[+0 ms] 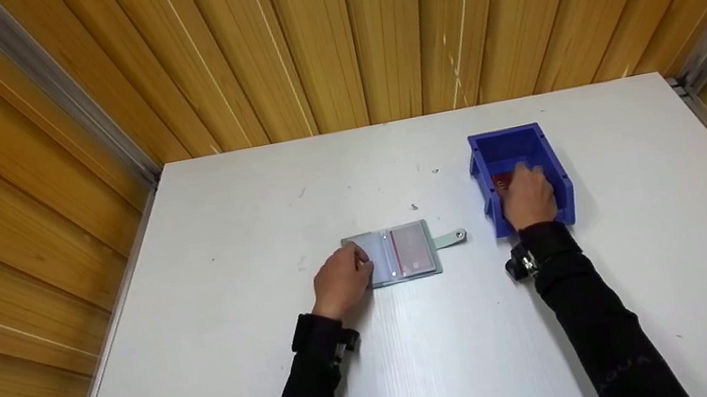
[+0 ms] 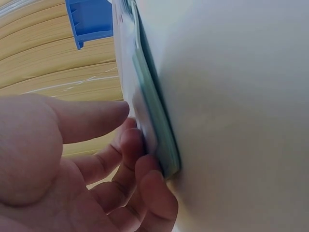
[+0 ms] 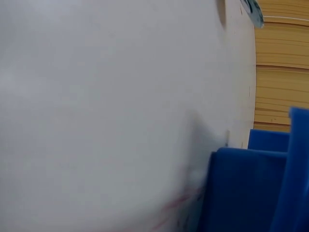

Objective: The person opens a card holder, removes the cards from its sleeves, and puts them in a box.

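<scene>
A pale green card holder (image 1: 415, 249) lies unfolded on the table, with clear sleeves and a card in its right side. At its left edge is my left hand (image 1: 341, 275); the left wrist view shows the fingers (image 2: 157, 193) curled against the edge of the holder (image 2: 157, 116) and the thumb over its sleeves. My right hand (image 1: 529, 199) reaches into a blue bin (image 1: 563, 190), beside a red card (image 1: 502, 181). Its fingertips are hidden, so a grip cannot be made out. The right wrist view shows the bin (image 3: 246, 188) but not the hand.
The holder's strap (image 1: 448, 239) with a snap points right, toward the bin. Small scraps (image 1: 414, 207) lie on the white table (image 1: 239, 211) behind the holder. Wood-patterned panels (image 1: 318, 37) stand behind the table and at both sides.
</scene>
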Motion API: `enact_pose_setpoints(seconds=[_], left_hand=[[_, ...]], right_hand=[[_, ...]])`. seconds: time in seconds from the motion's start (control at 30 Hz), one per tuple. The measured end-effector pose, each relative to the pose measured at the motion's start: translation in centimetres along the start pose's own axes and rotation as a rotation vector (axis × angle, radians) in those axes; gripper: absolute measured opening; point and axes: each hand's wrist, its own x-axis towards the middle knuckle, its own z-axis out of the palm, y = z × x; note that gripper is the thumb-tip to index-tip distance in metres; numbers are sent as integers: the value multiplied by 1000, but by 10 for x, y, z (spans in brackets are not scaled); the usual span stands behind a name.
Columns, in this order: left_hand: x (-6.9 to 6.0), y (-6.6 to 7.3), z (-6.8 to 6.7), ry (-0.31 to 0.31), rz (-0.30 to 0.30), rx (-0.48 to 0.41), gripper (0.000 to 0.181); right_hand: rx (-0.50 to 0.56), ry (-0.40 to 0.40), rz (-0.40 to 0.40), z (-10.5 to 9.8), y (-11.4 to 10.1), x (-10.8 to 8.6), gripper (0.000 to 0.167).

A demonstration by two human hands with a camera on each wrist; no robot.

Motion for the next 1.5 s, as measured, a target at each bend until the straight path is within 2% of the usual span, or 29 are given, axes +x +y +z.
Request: enact_pose_setpoints(seconds=[0.47,0.67,0.87,1.0,1.07,1.17,1.27,1.33,1.43,1.5], left_hand=[[2,0,0,-2,-16,10,8],[2,-1,1,0,-19,9,8],[0,-2,0,11,2,-4,9],[1,-2,0,14,12,-4,10],[1,-1,0,10,7,-4,11],[1,0,0,1,-7,-1,11],[1,0,1,-6,-11,2,10],[1,0,1,-7,-7,4,10],[1,0,1,-5,-6,4,9],[1,0,1,-5,-7,6,10]], right_hand=[[23,-28,32,-3,-2,-1,36],[26,-27,17,-3,-1,-1,36],[80,6,-41,-10,-4,2,32],[152,72,-83,-17,-15,3,34],[188,105,-131,-19,-24,0,37],[233,117,-255,-20,-40,-10,36],[239,67,-418,-16,-54,-27,33],[225,-1,-518,-10,-60,-38,32],[201,-171,-622,1,-65,-50,36],[158,-318,-636,9,-66,-55,44]])
